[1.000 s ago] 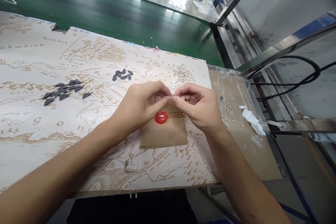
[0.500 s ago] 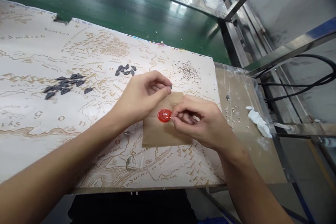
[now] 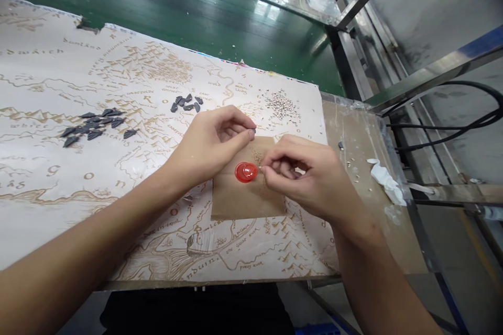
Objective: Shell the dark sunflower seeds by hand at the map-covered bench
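My left hand (image 3: pixel 212 144): pinching a small dark piece (image 3: pixel 253 130).
Red dish (image 3: pixel 245 171): on brown card (image 3: pixel 239 204).
My right hand (image 3: pixel 304 172): pinching a tiny pale bit (image 3: pixel 260 168) beside the dish; apparently dabbing; next move calls for steady aim.

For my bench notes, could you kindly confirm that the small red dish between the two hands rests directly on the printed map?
Not quite: in the head view, the small red dish between the left hand and right hand rests on the brown sheet atop the printed map.
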Tool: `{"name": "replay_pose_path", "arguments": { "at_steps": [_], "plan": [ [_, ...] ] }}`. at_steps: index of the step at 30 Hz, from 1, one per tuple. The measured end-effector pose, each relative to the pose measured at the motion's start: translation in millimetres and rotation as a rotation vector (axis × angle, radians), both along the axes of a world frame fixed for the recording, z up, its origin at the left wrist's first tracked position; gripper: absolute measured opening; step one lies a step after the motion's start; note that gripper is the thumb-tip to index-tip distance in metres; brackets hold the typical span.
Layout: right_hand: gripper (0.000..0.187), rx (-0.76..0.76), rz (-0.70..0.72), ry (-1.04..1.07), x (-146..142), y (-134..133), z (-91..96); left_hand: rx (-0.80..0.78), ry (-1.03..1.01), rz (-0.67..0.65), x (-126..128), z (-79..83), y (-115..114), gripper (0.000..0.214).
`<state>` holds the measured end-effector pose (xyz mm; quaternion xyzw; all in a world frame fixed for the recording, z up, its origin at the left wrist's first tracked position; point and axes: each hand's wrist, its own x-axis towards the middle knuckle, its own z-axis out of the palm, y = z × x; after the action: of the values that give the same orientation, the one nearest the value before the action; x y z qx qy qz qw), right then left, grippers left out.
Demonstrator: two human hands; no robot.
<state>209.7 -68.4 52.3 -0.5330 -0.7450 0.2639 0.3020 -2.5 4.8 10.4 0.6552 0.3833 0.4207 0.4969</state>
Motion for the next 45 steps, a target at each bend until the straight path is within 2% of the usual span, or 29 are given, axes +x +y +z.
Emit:
{"name": "replay_pose_path", "arguments": {
  "at_steps": [3, 7, 11, 13, 16, 19, 21, 26, 38, 45],
  "plan": [
    [0.015, -0.032, -0.086, 0.0, 8.6, 4.6, -6.0, -0.017, -0.006, 0.006, 0.5, 0.1, -0.2, 0.007],
    [0.016, -0.076, -0.058, -0.044, 13.1, 7.9, -15.9, -0.022, -0.001, 0.008, 0.7, -0.4, -0.7, 0.008],
    [0.015, -0.085, -0.055, -0.023, 11.4, 8.5, -17.6, -0.021, 0.007, -0.006, -0.6, 1.3, -0.9, 0.008],
    [0.012, -0.081, -0.104, 0.077, 11.1, 9.5, -15.6, -0.018, 0.006, -0.02, -1.4, 4.2, -1.1, 0.007],
    [0.008, -0.116, -0.159, 0.366, 11.1, 12.3, -13.3, -0.036, -0.025, -0.067, -2.2, 9.8, -1.9, 0.005],
    [0.013, -0.187, -0.152, 0.629, 10.0, 15.6, -15.8, -0.117, -0.089, -0.147, -2.5, 13.4, -3.2, 0.004],
    [0.015, -0.193, -0.141, 0.687, 8.7, 17.4, -19.9, -0.168, -0.129, -0.182, -2.4, 13.7, -3.8, 0.006],
    [0.012, -0.143, -0.117, 0.708, 4.9, 18.8, -26.1, -0.201, -0.178, -0.193, -1.7, 11.9, -4.3, 0.007],
    [0.007, -0.162, -0.109, 0.702, 5.6, 16.7, -24.7, -0.234, -0.206, -0.209, 0.1, 11.4, -5.4, 0.009],
    [0.012, -0.163, -0.129, 0.649, 6.2, 17.0, -24.8, -0.24, -0.187, -0.226, -0.5, 10.1, -5.8, 0.009]
  ]
}}
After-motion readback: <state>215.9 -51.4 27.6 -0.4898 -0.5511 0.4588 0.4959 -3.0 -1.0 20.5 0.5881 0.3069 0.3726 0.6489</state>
